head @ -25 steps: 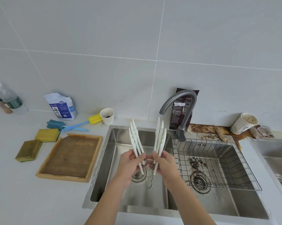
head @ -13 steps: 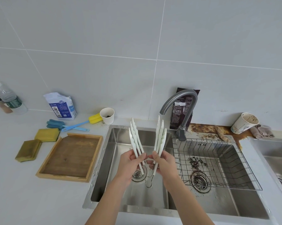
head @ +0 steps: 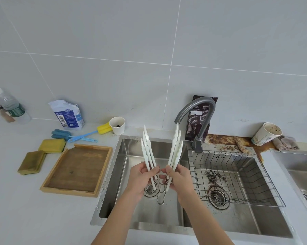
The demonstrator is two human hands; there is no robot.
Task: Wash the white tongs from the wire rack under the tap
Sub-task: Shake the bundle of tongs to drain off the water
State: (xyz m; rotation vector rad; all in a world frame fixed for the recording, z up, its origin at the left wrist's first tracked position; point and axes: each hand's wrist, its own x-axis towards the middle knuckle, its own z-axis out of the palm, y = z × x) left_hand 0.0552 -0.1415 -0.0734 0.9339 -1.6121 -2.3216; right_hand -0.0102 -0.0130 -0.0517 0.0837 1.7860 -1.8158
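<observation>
Little has moved over the last second. Desk (head: 25,209) same, sink (head: 119,174) same; I'm over its left basin, at 6 o'clock in the view. Wire rack (head: 225,154) sits in the right basin, at 3 o'clock from my hands. No tongs in it, only dark crumbs (head: 214,175); on it or under it, can't tell. Tap (head: 202,100) at 1 o'clock from my hands, spout curving over toward 9 o'clock. No stream visible from it.

White tongs (head: 175,149) are out of the rack and in the air above the left basin. Several are stacked together, exact count unclear. Arms splayed in a V, tips at 12 o'clock, metal hinge loop (head: 160,200) hanging at 6 o'clock beside the drain (head: 149,190). Only real change: the right-side arms have crept up toward the spout mouth, tips now just below it.

Left hand (head: 140,183) grasping the left-side arms, thumb across the front, fingers curled behind. Right hand (head: 181,181) grasping the right-side arms the same way. Grip reads the same as a second ago, both clenched round the plastic, neither released.

Meaning for the task, my judgement: fetching from the rack is done and lining up under the tap is about done. Washing has not started, since no water shows. Next I'd need one hand free to turn the tap on, so the other must take both sets of arms, squeezing the V shut first. Risk: stacked tongs sliding apart in a one-handed hold and dropping into the basin.
</observation>
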